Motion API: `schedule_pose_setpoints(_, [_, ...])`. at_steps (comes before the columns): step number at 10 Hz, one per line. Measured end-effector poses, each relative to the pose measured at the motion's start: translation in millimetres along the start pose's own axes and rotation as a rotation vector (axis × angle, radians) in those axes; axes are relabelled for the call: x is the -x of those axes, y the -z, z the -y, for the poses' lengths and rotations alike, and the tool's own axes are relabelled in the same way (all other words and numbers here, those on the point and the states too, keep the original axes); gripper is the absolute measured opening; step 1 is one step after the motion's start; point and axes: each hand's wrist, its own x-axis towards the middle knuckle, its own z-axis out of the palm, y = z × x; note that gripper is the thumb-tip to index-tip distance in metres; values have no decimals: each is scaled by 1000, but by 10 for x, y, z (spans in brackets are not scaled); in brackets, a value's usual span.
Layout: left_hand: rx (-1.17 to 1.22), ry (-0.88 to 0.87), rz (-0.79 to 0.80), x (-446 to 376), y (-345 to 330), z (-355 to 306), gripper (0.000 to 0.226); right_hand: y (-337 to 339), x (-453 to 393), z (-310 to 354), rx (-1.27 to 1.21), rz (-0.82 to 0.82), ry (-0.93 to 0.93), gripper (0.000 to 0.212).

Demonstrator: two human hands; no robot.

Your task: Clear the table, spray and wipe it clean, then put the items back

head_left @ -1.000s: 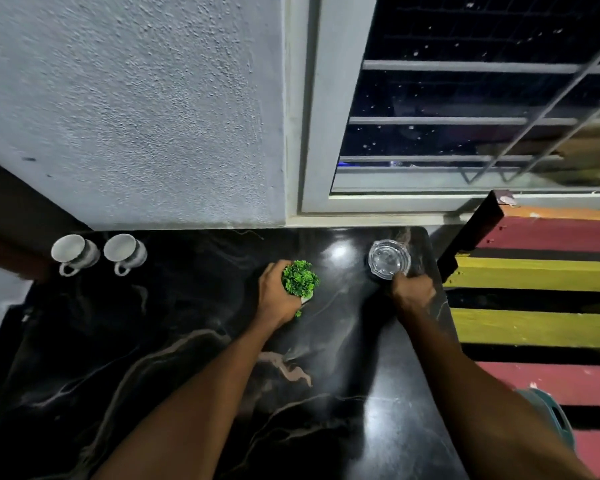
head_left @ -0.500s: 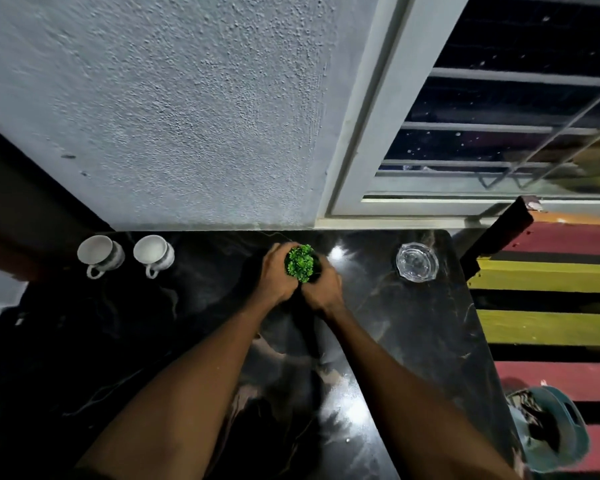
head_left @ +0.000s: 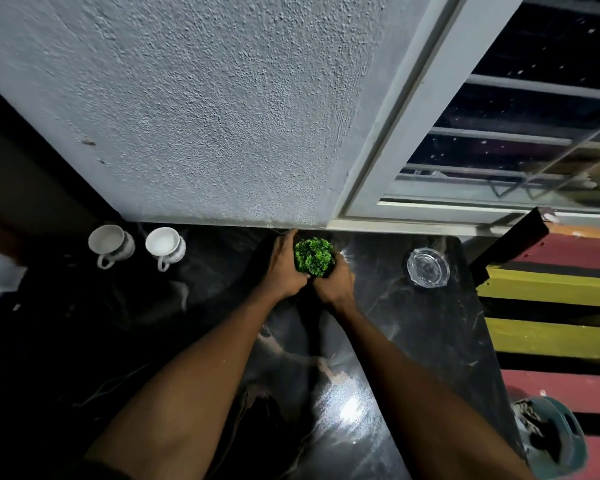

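Observation:
A small green potted plant (head_left: pixel 313 255) stands at the back middle of the black marble table (head_left: pixel 430 341), close to the wall. My left hand (head_left: pixel 284 268) wraps its left side and my right hand (head_left: pixel 335 280) cups its right and front; the pot itself is hidden by my fingers. Two white cups (head_left: pixel 111 243) (head_left: pixel 165 246) stand side by side at the back left. A clear glass ashtray (head_left: pixel 427 267) sits at the back right corner, apart from both hands.
A rough grey wall and a white window frame (head_left: pixel 395 133) rise right behind the table. A red, yellow and black striped bench (head_left: pixel 551 289) stands to the right. A teal sandal (head_left: pixel 551 434) lies on the floor at the lower right.
My right hand left the glass ashtray and came over to the plant. Both hands moved the plant back toward the wall; in the last half second they hardly shifted.

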Motion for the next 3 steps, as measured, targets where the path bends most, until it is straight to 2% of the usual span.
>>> schedule_pose_setpoints(1, [23,89,-59,146,40,138,102,-28,83,-66,30,-9,-46,59])
schedule_pose_setpoints(2, [-2,116,-133,394,36,273,85,-67,170,-222,187,44,-94,59])
schedule_pose_setpoints(3, [-106,64,-189,748,25,475,68,-95,345,-411,461,91,-13,56])
